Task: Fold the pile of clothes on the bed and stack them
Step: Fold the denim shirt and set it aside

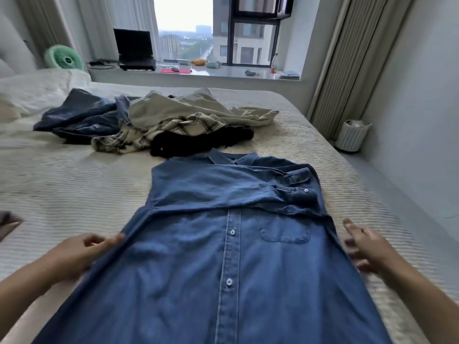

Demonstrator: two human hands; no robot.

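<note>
Head view: looks down over a bed toward a window, with both bare forearms reaching in from the lower corners.
Bed: a wide bed with a cream ribbed cover [74, 184] fills most of the scene.
Shirt: a blue denim button-up shirt [223, 256] lies front side up on the cover, collar pointing away toward the window, its button placket running down the middle and a chest pocket to the right of it. Both sleeves are folded across the chest, with the cuffs lying at the right side.
Left hand: the left hand [82, 254] is at the shirt's left edge, its fingers curled in and pinching the fabric edge between thumb and fingertips.
Right hand: the right hand [365, 247] is at the shirt's right edge, blurred, its fingers spread and mostly straight; it touches or nearly touches the hem, and I cannot tell if it grips any cloth.
Pile: beyond the collar lies an unfolded heap, with a black garment [198, 142] just beside the collar, a cream plaid shirt [149, 135] over it, a beige garment [193, 108] on top, and dark blue denim clothing [82, 115] to the left.
Far left: a white pillow [32, 93] sits at the head of the bed, with a small green round fan [64, 58] behind it.
Window ledge: an open black laptop [135, 49] and a clear bottle with a red label [274, 64] stand on the sill.
Floor right: a white ribbed bin [351, 136] stands near the grey curtain [347, 63].
</note>
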